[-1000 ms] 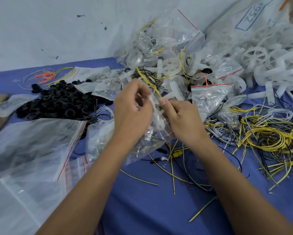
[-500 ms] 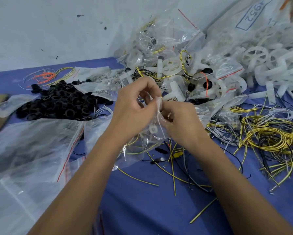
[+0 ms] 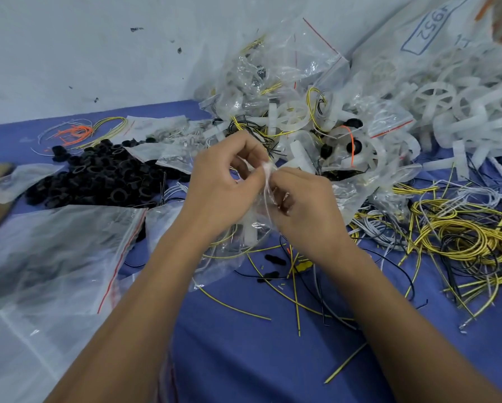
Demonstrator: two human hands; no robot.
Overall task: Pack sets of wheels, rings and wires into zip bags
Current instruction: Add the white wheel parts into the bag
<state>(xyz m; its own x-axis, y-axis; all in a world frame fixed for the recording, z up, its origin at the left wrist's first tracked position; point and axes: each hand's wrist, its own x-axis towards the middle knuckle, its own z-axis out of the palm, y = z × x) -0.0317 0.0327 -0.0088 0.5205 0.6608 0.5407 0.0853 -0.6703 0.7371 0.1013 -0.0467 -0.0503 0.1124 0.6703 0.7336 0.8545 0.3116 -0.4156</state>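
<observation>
A small clear zip bag (image 3: 252, 228) hangs between my two hands above the blue table; inside it show a white wheel part and yellow wire. My left hand (image 3: 223, 187) pinches the bag's top edge from the left. My right hand (image 3: 302, 205) pinches the same edge from the right, fingertips nearly touching the left ones. Black rings (image 3: 98, 175) lie heaped to the left. White wheels (image 3: 436, 97) pile up at the back right. Yellow and white wires (image 3: 459, 237) tangle at the right.
Filled zip bags (image 3: 287, 91) are stacked against the wall behind my hands. Empty large zip bags (image 3: 55, 257) lie at the left front. Loose wire offcuts (image 3: 296, 292) are scattered on the blue cloth (image 3: 258, 359). Orange wires (image 3: 75, 130) lie at the far left.
My hands have closed in on each other along the bag's top edge, and the bag now hangs lower and more bunched between them.
</observation>
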